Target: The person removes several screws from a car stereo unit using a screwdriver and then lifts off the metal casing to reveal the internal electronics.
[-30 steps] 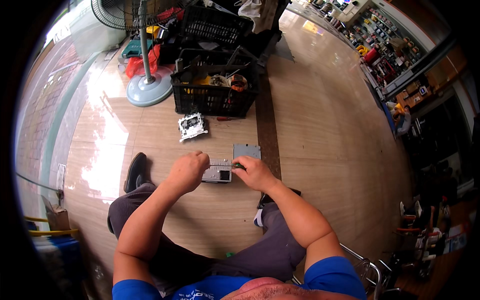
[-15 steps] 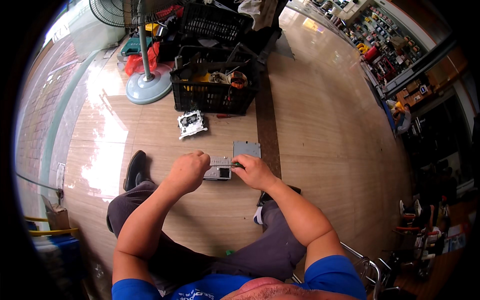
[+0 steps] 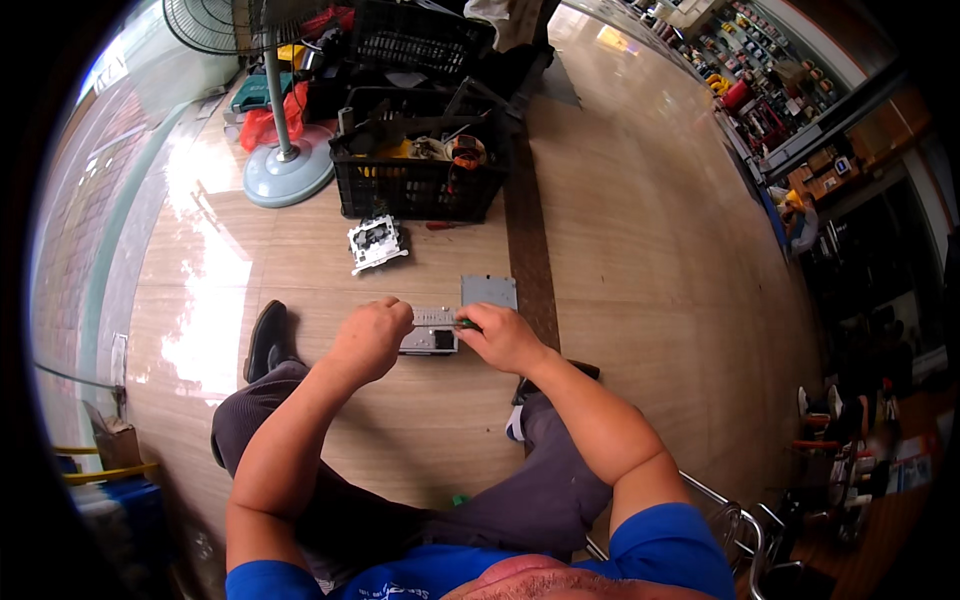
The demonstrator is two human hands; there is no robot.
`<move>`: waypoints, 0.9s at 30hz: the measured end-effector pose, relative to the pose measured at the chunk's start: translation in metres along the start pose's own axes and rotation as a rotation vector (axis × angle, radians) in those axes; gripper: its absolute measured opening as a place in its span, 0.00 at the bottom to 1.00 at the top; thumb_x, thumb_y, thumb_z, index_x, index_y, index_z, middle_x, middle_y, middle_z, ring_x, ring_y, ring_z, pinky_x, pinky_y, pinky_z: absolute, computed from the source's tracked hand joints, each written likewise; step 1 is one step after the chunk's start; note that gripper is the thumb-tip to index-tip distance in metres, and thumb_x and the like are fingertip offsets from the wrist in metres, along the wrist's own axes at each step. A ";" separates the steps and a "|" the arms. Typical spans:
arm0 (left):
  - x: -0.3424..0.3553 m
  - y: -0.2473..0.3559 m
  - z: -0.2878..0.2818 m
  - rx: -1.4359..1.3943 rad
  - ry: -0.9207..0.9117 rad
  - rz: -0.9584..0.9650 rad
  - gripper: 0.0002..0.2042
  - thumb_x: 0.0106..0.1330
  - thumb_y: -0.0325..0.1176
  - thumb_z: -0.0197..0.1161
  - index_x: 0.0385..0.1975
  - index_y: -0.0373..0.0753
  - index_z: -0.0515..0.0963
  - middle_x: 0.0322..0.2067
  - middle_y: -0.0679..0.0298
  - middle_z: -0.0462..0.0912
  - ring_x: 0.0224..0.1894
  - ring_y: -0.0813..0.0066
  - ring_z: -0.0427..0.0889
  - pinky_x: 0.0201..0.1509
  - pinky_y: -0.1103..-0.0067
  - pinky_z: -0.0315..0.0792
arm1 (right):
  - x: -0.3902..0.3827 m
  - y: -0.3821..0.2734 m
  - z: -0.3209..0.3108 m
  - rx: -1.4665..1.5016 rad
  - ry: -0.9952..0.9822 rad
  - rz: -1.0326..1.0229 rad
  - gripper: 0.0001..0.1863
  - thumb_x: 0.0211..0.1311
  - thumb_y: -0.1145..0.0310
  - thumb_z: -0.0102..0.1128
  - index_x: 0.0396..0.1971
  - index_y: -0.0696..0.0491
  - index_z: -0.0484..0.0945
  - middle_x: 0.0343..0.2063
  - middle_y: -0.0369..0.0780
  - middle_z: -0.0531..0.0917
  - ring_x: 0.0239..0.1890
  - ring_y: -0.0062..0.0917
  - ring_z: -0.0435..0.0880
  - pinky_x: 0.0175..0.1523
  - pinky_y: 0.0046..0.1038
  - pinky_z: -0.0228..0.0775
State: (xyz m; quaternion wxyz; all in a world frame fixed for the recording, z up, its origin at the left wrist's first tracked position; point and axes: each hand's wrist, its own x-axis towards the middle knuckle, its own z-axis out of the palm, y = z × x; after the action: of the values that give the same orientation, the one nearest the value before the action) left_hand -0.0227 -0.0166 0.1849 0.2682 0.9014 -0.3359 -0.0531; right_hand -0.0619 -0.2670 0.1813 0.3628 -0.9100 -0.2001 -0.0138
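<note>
Metal unit (image 3: 422, 341), silver, boxy, sits flat on the floor (image 3: 660, 290) between the two hands, left hand (image 3: 372, 338) at its left end, right hand (image 3: 497, 337) at its right end. Right hand is closed around a green-handled tool (image 3: 468, 324); the thin shaft runs left over the unit's top toward the left fingers. Left hand: fingers curled, narrow; can't tell whether they grip the shaft, the unit or neither. Near side of the unit has a dark square patch at right.

Grey plate (image 3: 488, 292) lies flat just beyond the unit, off to the right. White-framed mechanism (image 3: 377, 244) is farther out, left of the plate, well apart from the hands. Red-handled tool (image 3: 440, 226) lies by the foot of the black crate (image 3: 420, 187), which is loaded with tools and parts.

Surface is glossy beige tile, with a dark strip (image 3: 530, 240) running away just right of the plate. Fan base (image 3: 288, 175) stands left of the crate; stocked shelves (image 3: 775, 85) at far right.

Limits: left shoe (image 3: 265, 342) and right shoe (image 3: 582, 370) flank the work, crate bounds the far side. Widest floor stretch is right of the strip.
</note>
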 end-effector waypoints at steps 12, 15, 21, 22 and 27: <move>-0.001 0.002 0.000 -0.003 0.014 0.038 0.03 0.67 0.27 0.57 0.34 0.35 0.74 0.35 0.51 0.79 0.38 0.46 0.79 0.42 0.60 0.73 | -0.001 0.004 0.002 -0.035 0.004 -0.011 0.11 0.60 0.68 0.65 0.39 0.56 0.78 0.34 0.46 0.83 0.37 0.42 0.83 0.42 0.37 0.75; -0.001 0.002 0.001 -0.002 0.000 0.040 0.03 0.66 0.26 0.57 0.34 0.35 0.75 0.36 0.51 0.79 0.38 0.46 0.79 0.43 0.60 0.73 | -0.002 0.002 0.001 -0.006 -0.021 -0.006 0.10 0.59 0.68 0.63 0.39 0.55 0.78 0.34 0.47 0.83 0.38 0.46 0.82 0.43 0.40 0.75; -0.001 0.000 0.002 -0.019 -0.009 0.047 0.03 0.66 0.26 0.56 0.34 0.34 0.75 0.36 0.50 0.79 0.38 0.46 0.80 0.43 0.60 0.74 | -0.001 0.002 0.001 0.002 -0.024 -0.006 0.10 0.60 0.69 0.63 0.39 0.55 0.78 0.35 0.47 0.83 0.38 0.45 0.82 0.43 0.40 0.75; -0.001 0.000 0.002 -0.030 0.001 0.046 0.03 0.66 0.25 0.56 0.34 0.34 0.75 0.35 0.50 0.79 0.38 0.46 0.80 0.43 0.61 0.74 | -0.001 0.003 0.001 -0.006 -0.013 -0.022 0.10 0.59 0.69 0.64 0.39 0.55 0.78 0.34 0.46 0.83 0.37 0.43 0.83 0.42 0.38 0.75; 0.000 -0.001 -0.002 0.003 -0.008 0.021 0.05 0.60 0.22 0.56 0.34 0.37 0.76 0.36 0.54 0.80 0.40 0.51 0.81 0.44 0.63 0.75 | -0.001 0.001 0.000 0.009 -0.017 -0.013 0.10 0.59 0.69 0.64 0.40 0.55 0.78 0.35 0.47 0.83 0.38 0.46 0.82 0.43 0.40 0.75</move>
State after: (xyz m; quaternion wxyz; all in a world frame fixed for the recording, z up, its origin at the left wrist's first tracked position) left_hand -0.0216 -0.0150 0.1858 0.2661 0.8980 -0.3463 -0.0532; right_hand -0.0621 -0.2677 0.1806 0.3649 -0.9072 -0.2094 -0.0074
